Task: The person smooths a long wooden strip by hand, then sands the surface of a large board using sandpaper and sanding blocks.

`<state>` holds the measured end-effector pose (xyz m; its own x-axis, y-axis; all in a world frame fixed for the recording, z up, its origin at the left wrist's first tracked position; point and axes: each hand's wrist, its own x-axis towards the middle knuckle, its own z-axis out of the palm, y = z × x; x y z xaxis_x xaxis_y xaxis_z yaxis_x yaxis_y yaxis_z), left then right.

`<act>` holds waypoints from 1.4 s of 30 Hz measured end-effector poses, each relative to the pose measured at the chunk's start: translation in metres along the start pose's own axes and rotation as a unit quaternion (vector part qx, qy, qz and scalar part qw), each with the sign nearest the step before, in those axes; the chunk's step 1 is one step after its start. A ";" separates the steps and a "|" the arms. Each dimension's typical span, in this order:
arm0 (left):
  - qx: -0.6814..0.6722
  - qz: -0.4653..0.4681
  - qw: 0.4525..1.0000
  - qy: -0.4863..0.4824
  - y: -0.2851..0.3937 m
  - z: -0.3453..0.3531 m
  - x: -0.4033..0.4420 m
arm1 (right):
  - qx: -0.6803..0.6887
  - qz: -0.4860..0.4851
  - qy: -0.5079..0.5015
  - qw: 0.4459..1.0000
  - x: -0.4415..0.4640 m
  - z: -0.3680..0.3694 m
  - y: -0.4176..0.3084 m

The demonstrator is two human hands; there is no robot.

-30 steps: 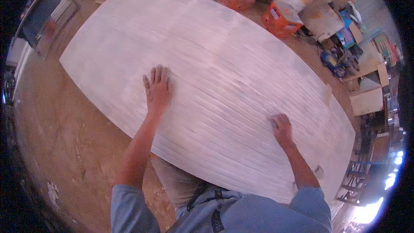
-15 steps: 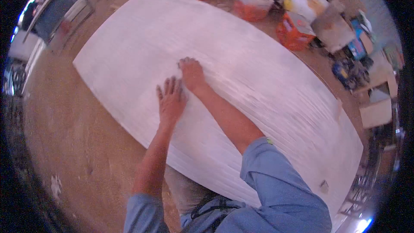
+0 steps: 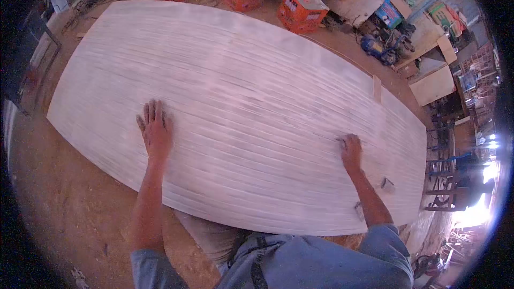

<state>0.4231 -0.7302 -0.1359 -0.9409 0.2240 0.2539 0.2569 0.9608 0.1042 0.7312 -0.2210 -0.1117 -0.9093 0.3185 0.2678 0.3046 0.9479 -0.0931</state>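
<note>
A large whitish panel [image 3: 241,112] with many long grooves or streaks lies flat before me. My left hand [image 3: 156,131] rests on its left half, palm down and fingers stretched out. Further right, my right hand [image 3: 351,152] is on the panel with its fingers curled. Something dark shows at those fingertips, but I cannot make out what it is. A small dark-edged piece [image 3: 387,184] lies on the panel to the right of that hand. Another small piece [image 3: 359,211] is partly hidden by my right forearm.
Orange boxes [image 3: 302,10] line the panel's far side. A blue machine [image 3: 379,48] and cardboard pieces [image 3: 433,84] are at the back right. A thin wooden strip [image 3: 377,89] touches the far edge. Wooden frames [image 3: 444,182] stand right. Brown floor [image 3: 69,198] lies left.
My right hand has swept far to the right along the panel, away from my left hand. The left stays flat on the panel. The view has turned to the right.
</note>
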 end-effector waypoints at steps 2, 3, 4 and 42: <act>-0.011 0.001 1.000 -0.001 0.002 0.003 0.001 | -0.022 -0.061 0.079 0.995 0.025 0.045 -0.027; -0.017 0.001 1.000 0.002 0.001 0.004 0.003 | 0.001 -0.090 0.027 0.996 0.053 0.047 -0.060; -0.022 0.000 1.000 0.004 0.002 0.002 0.002 | 0.052 -0.106 -0.025 0.993 0.072 0.062 -0.086; -0.040 -0.010 0.999 -0.022 0.000 -0.006 0.005 | 0.101 -0.263 -0.040 0.959 0.180 0.105 -0.278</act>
<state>0.4199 -0.7303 -0.1290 -0.9540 0.2142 0.2097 0.2539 0.9493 0.1854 0.4531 -0.4273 -0.1378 -0.9434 -0.2115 0.2553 -0.2549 0.9551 -0.1508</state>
